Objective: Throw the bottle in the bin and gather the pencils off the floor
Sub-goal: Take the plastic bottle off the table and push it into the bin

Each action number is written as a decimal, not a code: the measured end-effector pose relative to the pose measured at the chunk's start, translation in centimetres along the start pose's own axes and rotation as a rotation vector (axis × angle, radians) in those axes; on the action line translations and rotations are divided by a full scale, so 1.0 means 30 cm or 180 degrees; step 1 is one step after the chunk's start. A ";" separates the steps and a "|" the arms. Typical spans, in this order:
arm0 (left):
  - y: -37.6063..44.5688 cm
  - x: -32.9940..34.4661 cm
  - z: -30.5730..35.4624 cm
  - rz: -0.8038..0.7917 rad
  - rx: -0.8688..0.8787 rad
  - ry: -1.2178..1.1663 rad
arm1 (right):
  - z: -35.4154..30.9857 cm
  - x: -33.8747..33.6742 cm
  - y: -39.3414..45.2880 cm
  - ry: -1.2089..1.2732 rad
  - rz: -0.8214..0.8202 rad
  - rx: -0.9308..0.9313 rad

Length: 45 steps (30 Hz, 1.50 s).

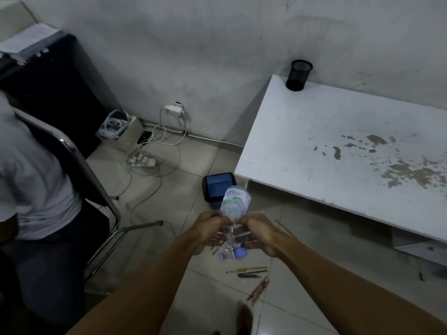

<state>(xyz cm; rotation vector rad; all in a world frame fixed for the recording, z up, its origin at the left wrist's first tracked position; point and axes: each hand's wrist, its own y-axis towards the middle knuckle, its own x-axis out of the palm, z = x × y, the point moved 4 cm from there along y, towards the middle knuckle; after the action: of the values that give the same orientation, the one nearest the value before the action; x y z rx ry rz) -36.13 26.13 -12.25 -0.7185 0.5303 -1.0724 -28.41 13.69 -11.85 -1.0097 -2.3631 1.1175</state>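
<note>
A clear plastic bottle [234, 206] with a blue cap, crumpled at its middle, is held between both hands with the cap end toward me. My left hand [206, 232] grips it from the left and my right hand [260, 232] from the right. Just beyond the bottle, a blue bin [217, 187] with a black rim stands on the floor by the table's corner. Several pencils [252, 272] lie scattered on the floor tiles below my hands, some partly hidden by them.
A white stained table [338, 146] fills the right side, with a black mesh pencil cup [298, 74] at its far corner. At left a person in a white shirt [31, 170] sits on a metal-framed chair [106, 201]. A power strip [142, 162] with cables lies by the wall.
</note>
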 end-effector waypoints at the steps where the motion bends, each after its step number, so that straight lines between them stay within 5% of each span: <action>1: 0.021 -0.014 -0.001 0.0018 -0.0043 -0.0075 | -0.004 0.008 0.027 -0.0017 0.0001 0.0051; 22: 0.746 -0.153 -0.277 0.0017 -0.0054 -0.0993 | 0.135 0.102 0.794 -0.0114 0.0393 -0.0025; 34: 1.173 -0.184 -0.492 -0.0058 0.0611 -0.0888 | 0.341 0.091 1.187 -0.0566 0.0582 -0.1623; 40: 1.323 -0.211 -0.573 0.0316 0.1071 -0.0416 | 0.408 0.060 1.353 -0.0614 0.0484 -0.1934; 45: 1.438 -0.210 -0.611 0.0570 0.1391 -0.0458 | 0.465 0.041 1.469 -0.1393 0.0456 -0.2720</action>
<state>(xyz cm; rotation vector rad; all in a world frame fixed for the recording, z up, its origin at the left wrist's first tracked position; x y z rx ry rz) -25.77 39.70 -56.35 -0.3517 0.2184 -0.9187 -16.91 26.48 -54.79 -1.2934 -3.2791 0.3344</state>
